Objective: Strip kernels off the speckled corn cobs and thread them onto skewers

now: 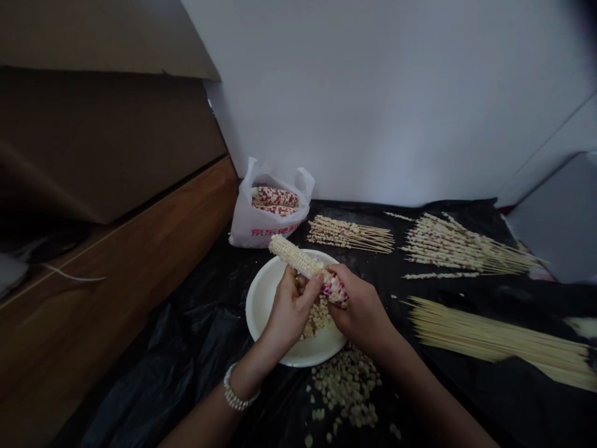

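Note:
An ear of corn is held in both hands above a white bowl. Its far part is a bare, pale cob, while the near end still carries purple and white kernels. My left hand is closed round the middle of the ear, thumb on top. Around the kernelled end wraps my right hand, its thumb side against the kernels. Loose kernels lie in the bowl under the hands. Some fingertips are hidden behind the cob.
Behind the bowl, a white plastic bag holds ears of corn. Kernel-threaded skewers lie to its right, with another bunch farther right. Bare sticks are nearer. Kernels are scattered on black sheeting.

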`<state>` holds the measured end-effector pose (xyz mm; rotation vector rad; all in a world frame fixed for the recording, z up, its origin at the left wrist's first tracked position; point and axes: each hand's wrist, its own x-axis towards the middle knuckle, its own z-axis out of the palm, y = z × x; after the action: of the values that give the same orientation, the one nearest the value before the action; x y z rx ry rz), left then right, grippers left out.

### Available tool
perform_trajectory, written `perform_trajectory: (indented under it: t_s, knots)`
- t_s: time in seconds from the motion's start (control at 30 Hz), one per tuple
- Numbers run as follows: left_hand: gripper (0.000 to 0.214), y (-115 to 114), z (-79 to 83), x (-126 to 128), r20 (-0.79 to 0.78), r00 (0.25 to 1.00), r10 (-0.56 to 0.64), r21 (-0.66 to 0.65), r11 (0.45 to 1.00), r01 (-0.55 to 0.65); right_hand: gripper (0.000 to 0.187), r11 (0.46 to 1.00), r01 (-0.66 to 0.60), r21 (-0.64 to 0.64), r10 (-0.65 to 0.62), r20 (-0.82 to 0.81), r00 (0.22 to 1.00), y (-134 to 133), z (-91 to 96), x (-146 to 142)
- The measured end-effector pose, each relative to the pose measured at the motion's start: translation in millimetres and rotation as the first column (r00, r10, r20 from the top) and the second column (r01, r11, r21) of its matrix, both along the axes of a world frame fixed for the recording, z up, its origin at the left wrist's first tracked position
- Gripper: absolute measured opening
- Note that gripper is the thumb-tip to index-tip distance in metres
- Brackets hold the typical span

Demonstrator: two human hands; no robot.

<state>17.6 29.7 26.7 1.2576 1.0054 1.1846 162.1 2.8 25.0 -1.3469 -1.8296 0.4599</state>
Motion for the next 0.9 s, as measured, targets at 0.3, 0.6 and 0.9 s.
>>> perform_trajectory:
  t_s: [0.3, 0.6, 0.9]
  knots:
    - [0.040, 2.4, 6.1, -4.3, -0.014, 0.998, -0.054, -0.148, 0.988, 0.052, 0.042, 0.999, 0.032, -0.002, -0.031, 0.147, 0.989, -2.0, -1.0, 0.7]
    - [0.030, -0.3, 12.2, -4.3, 0.015, 0.998, -0.063, -0.318, 0.946, 0.065, 0.043, 0.986, 0.144, -0.080, -0.074, 0.566, 0.821, -7.1, 12.3, -6.7]
    - [0.025, 0.2, 8.8, -11.7, 0.286, 0.948, -0.141, -0.371, 0.896, 0.245, 0.044, 0.988, 0.131, -0.081, -0.064, 0.561, 0.825, -8.8, 19.5, -5.6]
